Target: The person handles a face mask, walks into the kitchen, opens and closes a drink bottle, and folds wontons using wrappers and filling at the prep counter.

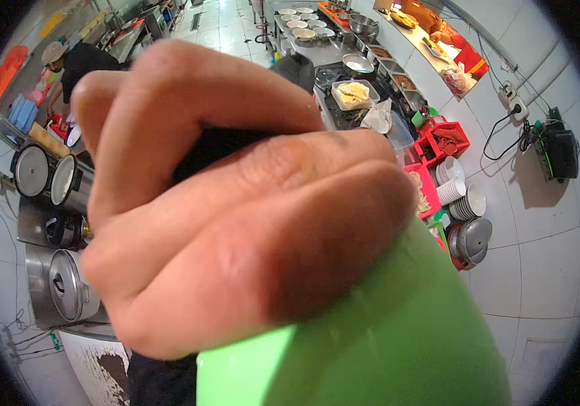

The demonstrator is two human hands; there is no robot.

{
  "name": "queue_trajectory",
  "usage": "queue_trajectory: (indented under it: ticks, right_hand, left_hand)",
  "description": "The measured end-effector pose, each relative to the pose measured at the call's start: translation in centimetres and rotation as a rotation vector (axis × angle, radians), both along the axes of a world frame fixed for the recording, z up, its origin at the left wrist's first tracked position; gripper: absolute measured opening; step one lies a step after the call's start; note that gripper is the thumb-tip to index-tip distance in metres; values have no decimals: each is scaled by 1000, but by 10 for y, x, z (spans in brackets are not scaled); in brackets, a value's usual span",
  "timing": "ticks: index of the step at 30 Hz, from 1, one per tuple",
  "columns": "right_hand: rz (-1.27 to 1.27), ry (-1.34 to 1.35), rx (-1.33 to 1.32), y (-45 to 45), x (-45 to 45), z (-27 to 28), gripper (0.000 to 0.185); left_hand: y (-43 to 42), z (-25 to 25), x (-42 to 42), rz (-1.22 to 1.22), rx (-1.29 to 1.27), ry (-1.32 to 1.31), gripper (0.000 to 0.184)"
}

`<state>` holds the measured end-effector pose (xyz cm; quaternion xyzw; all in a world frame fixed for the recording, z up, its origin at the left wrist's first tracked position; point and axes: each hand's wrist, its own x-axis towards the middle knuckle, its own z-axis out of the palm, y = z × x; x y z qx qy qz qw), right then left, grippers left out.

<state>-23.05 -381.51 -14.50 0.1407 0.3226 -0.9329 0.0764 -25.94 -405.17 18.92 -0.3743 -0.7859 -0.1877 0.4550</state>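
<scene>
One hand, most likely my left hand (pixel 235 210), fills the middle of the view, very close to the camera and partly blurred. Its fingers are bent and closed against a smooth light-green plastic container (pixel 398 338), rounded like a cup or jug, which runs off the bottom edge. One finger arches above the others, leaving a dark gap beneath it. The container's rim and the thumb's grip cannot be made out. My right hand is not in view.
A steel counter on the right bears bowls (pixel 303 32), a tub of yellow food (pixel 354 93), red baskets (pixel 442 140) and stacked dishes (pixel 467 203). Lidded pots (pixel 70 284) line the left. A co-worker in a cap (pixel 90 71) bends over a left counter.
</scene>
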Motion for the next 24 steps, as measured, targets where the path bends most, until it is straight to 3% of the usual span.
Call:
queue_trajectory:
  ticks: [3, 7, 9, 13, 17, 19, 20, 24]
  right_hand:
    - [9, 6, -2, 3, -3, -7, 42]
    - [33, -14, -54, 17, -4, -37, 41]
    - [50, 55, -10, 17, -5, -26, 39]
    - [33, 8, 65, 20, -7, -21, 42]
    - [-27, -53, 21, 28, -14, -31, 47]
    - [-45, -55, 83, 20, -14, 3, 48]
    - [-66, -71, 59, 23, -15, 2, 48]
    - [-60, 32, 118, 22, -19, 13, 48]
  left_hand:
    - [-6, 4, 4, 79, -100, -105, 40]
    - [-17, -23, -15, -52, -95, -120, 39]
    - [-12, -54, -18, -105, 275, -197, 36]
    - [-39, -81, -27, -114, 84, -254, 48]
    - [-51, -120, -28, -195, 142, -307, 54]
    - [-53, -136, -22, -145, 225, -419, 58]
    - [-51, -143, -21, -7, 228, -399, 37]
    - [-61, -168, -15, 5, 277, -537, 41]
